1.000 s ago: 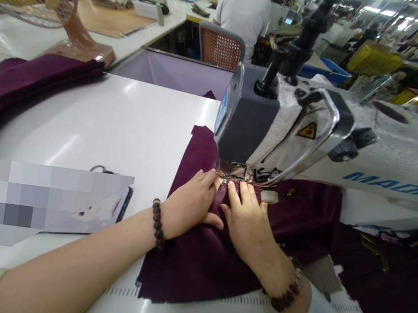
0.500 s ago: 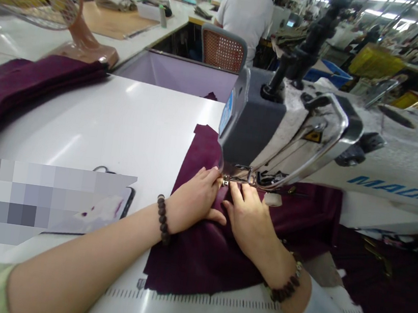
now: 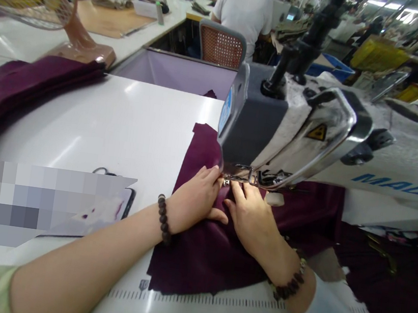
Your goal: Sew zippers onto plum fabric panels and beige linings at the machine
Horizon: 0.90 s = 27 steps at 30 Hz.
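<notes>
The left hand (image 3: 195, 198) and right hand (image 3: 256, 224) lie side by side, unclenched, on the cloth (image 3: 202, 263), which spreads over the table (image 3: 140, 122) and partly under the machine (image 3: 261, 127). A phone (image 3: 103, 213) lies to their left.

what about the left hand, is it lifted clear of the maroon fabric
No, the left hand rests on the maroon fabric beside the right hand.

The cloth (image 3: 202, 263) looks smooth, the tabletop (image 3: 143, 127) glossy, the guard (image 3: 351, 119) shiny metal.
</notes>
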Tool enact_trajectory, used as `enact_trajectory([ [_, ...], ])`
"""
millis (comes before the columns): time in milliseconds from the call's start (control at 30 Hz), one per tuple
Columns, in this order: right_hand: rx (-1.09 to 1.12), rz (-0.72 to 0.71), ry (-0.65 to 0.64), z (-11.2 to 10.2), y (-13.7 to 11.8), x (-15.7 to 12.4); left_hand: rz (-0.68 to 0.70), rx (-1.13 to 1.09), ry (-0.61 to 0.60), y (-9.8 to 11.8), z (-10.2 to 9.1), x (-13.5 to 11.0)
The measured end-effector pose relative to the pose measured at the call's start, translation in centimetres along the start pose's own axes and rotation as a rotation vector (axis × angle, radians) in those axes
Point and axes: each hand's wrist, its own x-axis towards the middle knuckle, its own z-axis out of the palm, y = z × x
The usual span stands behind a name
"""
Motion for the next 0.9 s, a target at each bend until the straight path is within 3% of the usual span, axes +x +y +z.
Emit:
enact_trajectory([
  [200, 0.043, 0.007, 0.026, 0.2, 0.1, 0.2, -0.026, 0.009, -0.029, 0.1, -0.1, 0.1],
  [333, 0.061, -0.011, 0.032, -1.1, 0.2, -0.4, -0.046, 0.073, -0.056, 0.6, -0.5, -0.2],
  [467, -0.068, -0.013, 0.203, -2.2, 1.3, -3.2, -0.17, 0.227, -0.169, 0.8, -1.2, -2.4],
  [533, -0.153, 0.001, 0.286, -1.6, 2.2, -4.9, -0.299, 0.302, -0.204, 0.3, -1.5, -3.6],
  [633, -0.202, 0.028, 0.298, 0.3, 3.5, -6.4, -0.407, 0.351, -0.207, -0.9, -1.9, -4.7],
  [767, -0.182, 0.045, 0.286, 2.2, 3.7, -6.9, -0.403, 0.294, -0.238, -2.1, -2.7, -5.2],
  [900, -0.169, 0.052, 0.314, 2.7, 3.7, -6.9, -0.349, 0.219, -0.236, -1.5, -3.5, -6.3],
])
